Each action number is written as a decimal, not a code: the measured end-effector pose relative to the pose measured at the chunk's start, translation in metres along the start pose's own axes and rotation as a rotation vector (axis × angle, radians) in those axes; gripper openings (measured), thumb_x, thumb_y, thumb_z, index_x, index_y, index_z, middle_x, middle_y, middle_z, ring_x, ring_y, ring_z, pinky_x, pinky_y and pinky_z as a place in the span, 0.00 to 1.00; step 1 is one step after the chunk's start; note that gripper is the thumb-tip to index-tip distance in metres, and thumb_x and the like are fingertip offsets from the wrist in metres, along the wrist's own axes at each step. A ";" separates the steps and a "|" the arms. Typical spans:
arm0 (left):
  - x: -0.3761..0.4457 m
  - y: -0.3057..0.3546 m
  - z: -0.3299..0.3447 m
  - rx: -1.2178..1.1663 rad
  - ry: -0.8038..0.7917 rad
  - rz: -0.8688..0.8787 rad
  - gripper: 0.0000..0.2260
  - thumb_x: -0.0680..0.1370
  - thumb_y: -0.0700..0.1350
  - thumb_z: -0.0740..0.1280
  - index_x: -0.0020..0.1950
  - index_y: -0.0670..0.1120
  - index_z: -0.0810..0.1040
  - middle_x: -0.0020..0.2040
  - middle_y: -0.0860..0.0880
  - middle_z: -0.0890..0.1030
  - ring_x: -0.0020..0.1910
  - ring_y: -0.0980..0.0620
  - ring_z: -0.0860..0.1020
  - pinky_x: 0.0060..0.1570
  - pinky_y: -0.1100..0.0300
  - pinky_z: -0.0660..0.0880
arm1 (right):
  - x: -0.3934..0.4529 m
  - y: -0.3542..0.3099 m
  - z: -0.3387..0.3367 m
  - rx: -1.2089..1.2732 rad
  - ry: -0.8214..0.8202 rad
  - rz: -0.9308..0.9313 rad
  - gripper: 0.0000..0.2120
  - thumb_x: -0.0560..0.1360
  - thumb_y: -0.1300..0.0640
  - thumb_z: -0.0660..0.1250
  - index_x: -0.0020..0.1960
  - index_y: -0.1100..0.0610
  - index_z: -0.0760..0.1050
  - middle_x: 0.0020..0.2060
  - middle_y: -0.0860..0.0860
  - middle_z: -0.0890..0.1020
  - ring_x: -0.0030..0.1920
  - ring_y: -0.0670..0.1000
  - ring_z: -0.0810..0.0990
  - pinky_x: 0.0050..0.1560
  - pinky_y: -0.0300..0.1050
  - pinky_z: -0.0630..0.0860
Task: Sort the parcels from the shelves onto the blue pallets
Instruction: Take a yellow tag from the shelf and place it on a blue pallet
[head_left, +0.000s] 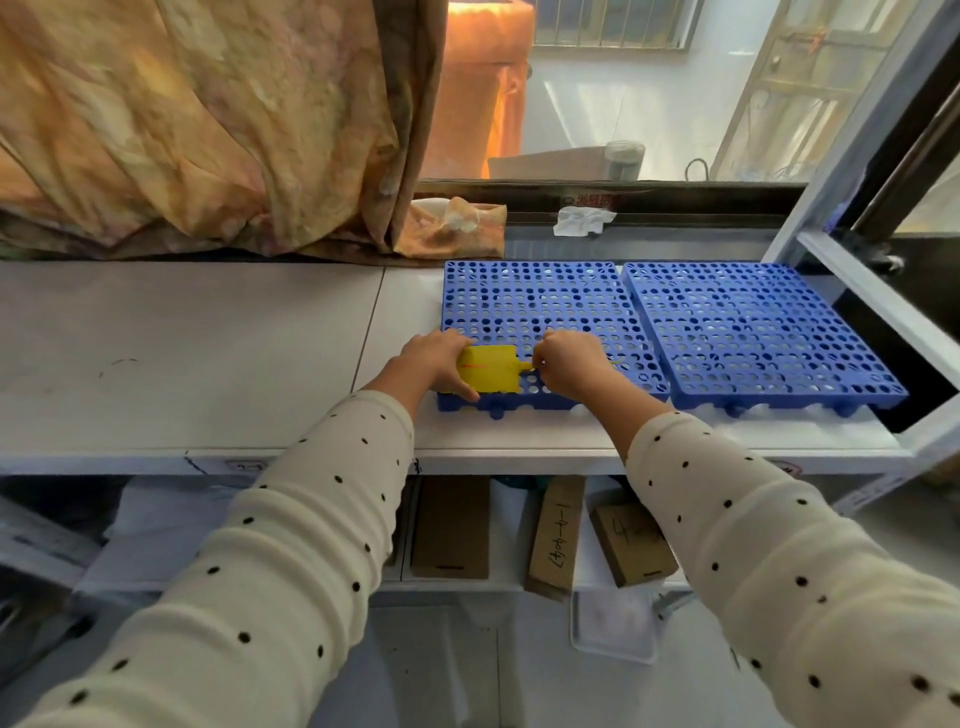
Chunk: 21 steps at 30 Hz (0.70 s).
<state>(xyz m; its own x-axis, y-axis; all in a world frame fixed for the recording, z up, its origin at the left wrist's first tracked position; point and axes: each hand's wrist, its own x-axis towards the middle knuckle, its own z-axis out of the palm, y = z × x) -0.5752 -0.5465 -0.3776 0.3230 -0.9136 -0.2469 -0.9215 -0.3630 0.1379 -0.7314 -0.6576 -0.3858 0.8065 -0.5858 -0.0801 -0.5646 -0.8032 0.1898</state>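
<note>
Head view: left hand (434, 364) grips yellow parcel (491, 370) lying on near corner of left blue pallet (540, 301); right hand (571, 364) pinches its tab. Right blue pallet (753, 332) bare. Brown parcels (451, 527) wait on lower shelf; sorting barely begun.

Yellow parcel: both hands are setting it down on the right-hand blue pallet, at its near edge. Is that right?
Not quite. The head view shows the yellow parcel on the left-hand blue pallet, at its near edge; the right-hand blue pallet carries nothing. Both the left hand and the right hand do hold it.
</note>
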 end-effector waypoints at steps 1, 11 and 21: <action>0.000 -0.001 0.000 -0.012 -0.003 -0.002 0.40 0.69 0.60 0.74 0.75 0.49 0.61 0.71 0.48 0.68 0.68 0.46 0.68 0.64 0.50 0.67 | 0.000 -0.001 0.000 0.005 0.001 0.007 0.11 0.79 0.59 0.61 0.58 0.56 0.79 0.57 0.53 0.78 0.53 0.56 0.78 0.47 0.47 0.74; -0.002 -0.004 -0.013 0.049 0.029 0.043 0.45 0.68 0.63 0.73 0.78 0.48 0.57 0.76 0.47 0.62 0.74 0.47 0.61 0.70 0.51 0.61 | -0.006 -0.006 -0.028 -0.021 0.013 0.048 0.13 0.79 0.57 0.60 0.62 0.56 0.75 0.58 0.55 0.76 0.57 0.56 0.77 0.50 0.48 0.73; -0.041 0.016 -0.053 0.156 0.166 0.006 0.34 0.73 0.61 0.69 0.73 0.45 0.64 0.71 0.45 0.68 0.69 0.45 0.67 0.65 0.51 0.64 | -0.036 -0.023 -0.097 -0.047 0.101 0.100 0.19 0.78 0.47 0.63 0.63 0.59 0.73 0.59 0.57 0.75 0.59 0.58 0.76 0.54 0.50 0.73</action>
<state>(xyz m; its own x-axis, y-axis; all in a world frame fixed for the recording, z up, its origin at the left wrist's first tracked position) -0.5917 -0.5245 -0.3144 0.3363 -0.9381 -0.0832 -0.9416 -0.3363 -0.0142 -0.7298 -0.6076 -0.2924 0.7618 -0.6466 0.0401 -0.6358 -0.7343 0.2380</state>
